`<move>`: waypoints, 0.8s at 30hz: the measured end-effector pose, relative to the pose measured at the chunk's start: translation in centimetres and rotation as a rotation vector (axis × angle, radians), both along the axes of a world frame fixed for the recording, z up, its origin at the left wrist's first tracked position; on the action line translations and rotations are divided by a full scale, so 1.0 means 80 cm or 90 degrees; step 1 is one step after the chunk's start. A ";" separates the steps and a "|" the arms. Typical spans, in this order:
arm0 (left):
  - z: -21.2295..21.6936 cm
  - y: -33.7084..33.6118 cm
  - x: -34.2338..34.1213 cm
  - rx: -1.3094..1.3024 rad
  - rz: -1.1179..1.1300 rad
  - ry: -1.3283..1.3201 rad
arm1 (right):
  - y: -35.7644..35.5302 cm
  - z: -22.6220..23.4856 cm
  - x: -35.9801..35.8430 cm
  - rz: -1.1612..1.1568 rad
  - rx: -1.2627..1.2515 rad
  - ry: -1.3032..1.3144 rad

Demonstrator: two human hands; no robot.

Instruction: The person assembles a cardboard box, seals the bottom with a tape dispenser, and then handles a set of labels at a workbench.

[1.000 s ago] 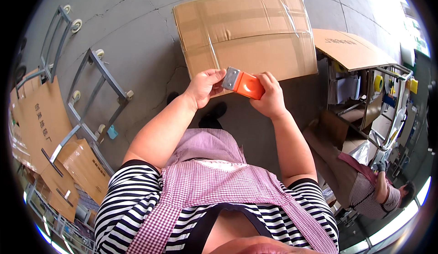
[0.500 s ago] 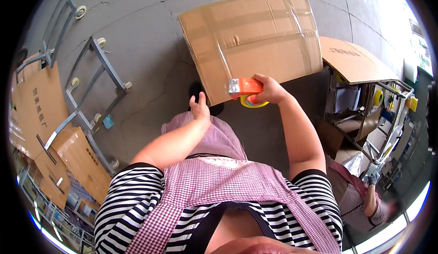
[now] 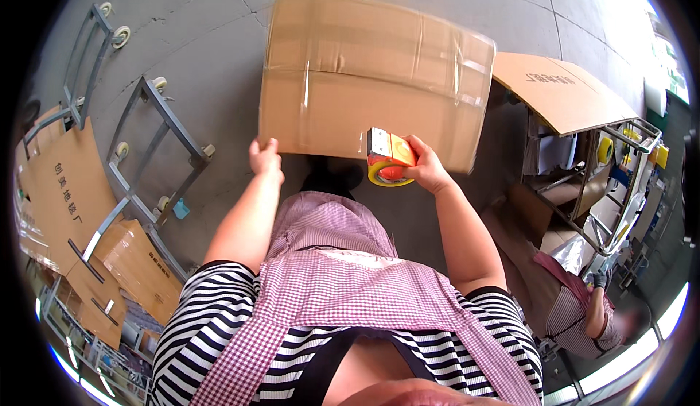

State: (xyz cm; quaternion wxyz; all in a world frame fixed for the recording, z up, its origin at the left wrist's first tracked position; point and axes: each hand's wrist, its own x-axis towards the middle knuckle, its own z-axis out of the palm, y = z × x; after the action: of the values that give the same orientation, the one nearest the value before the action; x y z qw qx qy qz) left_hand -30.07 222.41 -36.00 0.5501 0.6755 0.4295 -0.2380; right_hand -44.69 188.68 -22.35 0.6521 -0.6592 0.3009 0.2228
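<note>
A large brown cardboard box (image 3: 364, 78) with clear tape along its faces is in front of me. My left hand (image 3: 267, 161) is at its near left corner, with the thumb against the edge and the other fingers partly hidden. My right hand (image 3: 432, 169) grips an orange tape dispenser (image 3: 394, 149) with a metal head. A yellow-rimmed roll of tape (image 3: 389, 175) sits in the dispenser. The dispenser overlaps the box's near edge; whether it touches the cardboard I cannot tell.
Grey wheeled metal frames (image 3: 171, 125) stand to the left, beside flattened and packed cartons (image 3: 65, 187). At the right is a metal cart (image 3: 609, 238) topped by a cardboard sheet (image 3: 561, 92). Another person (image 3: 576, 307) is at the lower right.
The box has turned, its near left corner shifting left. My left hand has moved left and forward to that corner. The dispenser has tilted in my right hand, its tape roll showing more.
</note>
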 end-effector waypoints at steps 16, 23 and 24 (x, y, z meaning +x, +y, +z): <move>0.173 -0.077 0.030 -0.414 -0.243 0.023 | 0.128 0.064 0.080 0.077 -0.437 -0.208; 0.133 -0.047 0.064 -0.292 -0.180 -0.045 | 0.163 0.043 0.097 0.224 -0.484 -0.250; 0.119 -0.037 0.079 -0.215 -0.227 -0.116 | 0.160 0.040 0.100 0.257 -0.481 -0.260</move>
State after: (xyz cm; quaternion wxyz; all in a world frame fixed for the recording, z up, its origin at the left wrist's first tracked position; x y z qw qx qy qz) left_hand -23.73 219.46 -26.50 0.6412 0.6575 0.2066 -0.3375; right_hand -36.73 201.47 -19.19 0.3561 -0.9260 0.0919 0.0858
